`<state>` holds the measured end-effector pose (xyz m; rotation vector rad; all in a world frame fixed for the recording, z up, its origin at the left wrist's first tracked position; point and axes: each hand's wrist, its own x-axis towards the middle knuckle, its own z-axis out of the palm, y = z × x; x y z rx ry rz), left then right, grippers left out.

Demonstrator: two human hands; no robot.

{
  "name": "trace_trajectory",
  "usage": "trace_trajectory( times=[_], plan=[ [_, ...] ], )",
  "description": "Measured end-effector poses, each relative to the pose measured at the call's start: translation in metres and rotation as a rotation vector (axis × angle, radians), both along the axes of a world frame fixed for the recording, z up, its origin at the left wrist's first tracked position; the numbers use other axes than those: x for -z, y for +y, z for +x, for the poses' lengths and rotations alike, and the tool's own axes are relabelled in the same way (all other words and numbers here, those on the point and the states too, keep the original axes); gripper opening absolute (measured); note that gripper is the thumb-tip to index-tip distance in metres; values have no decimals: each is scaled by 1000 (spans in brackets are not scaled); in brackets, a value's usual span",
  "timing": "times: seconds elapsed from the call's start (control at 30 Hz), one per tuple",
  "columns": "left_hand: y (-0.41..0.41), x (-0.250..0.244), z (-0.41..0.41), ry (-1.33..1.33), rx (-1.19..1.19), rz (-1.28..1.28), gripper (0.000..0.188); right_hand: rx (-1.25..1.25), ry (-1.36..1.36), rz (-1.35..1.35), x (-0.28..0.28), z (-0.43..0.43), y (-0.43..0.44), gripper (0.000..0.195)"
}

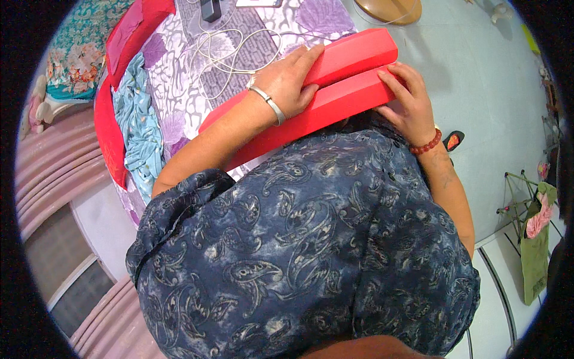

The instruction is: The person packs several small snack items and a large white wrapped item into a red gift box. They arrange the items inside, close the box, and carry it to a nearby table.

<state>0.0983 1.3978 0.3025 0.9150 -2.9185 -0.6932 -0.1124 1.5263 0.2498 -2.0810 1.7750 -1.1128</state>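
Observation:
Two long red box-like pieces (309,110), perhaps card or foam, lie side by side on a bed with a purple leaf-patterned sheet (168,103), close against my body. A dark narrow gap runs between them. My left hand (293,78), with a metal bangle at the wrist, rests over the farther piece, its thumb by the gap. At the right end, my right hand (408,92), wearing a red bead bracelet, has its fingers on top of the nearer piece and its thumb beneath the edge, gripping it. The left palm's underside is hidden.
A looped white cable (233,69) and a black adapter (210,10) lie beyond my left hand. Crumpled light blue cloth (139,130) and red cloth (110,134) are along the left edge. A round wooden object (390,9) and a slipper (454,140) are on the floor; a drying rack (515,193) stands right.

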Motion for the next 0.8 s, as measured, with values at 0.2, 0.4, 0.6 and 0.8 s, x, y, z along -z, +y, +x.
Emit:
trace_trajectory(
  times=[0.2,0.4,0.6,0.8],
  plan=[
    [1,-15,-4,-69,9,44,54,8,-1,32,-7,0,-4,56],
    [-3,0,-1,92,148,-109,53,-6,10,73,-9,-2,-4,55],
    [5,-1,-5,101,57,-103,45,22,12,62,-9,1,0,53],
    [10,1,-8,157,62,-200,41,26,23,67,-5,0,6,54]
  ],
)
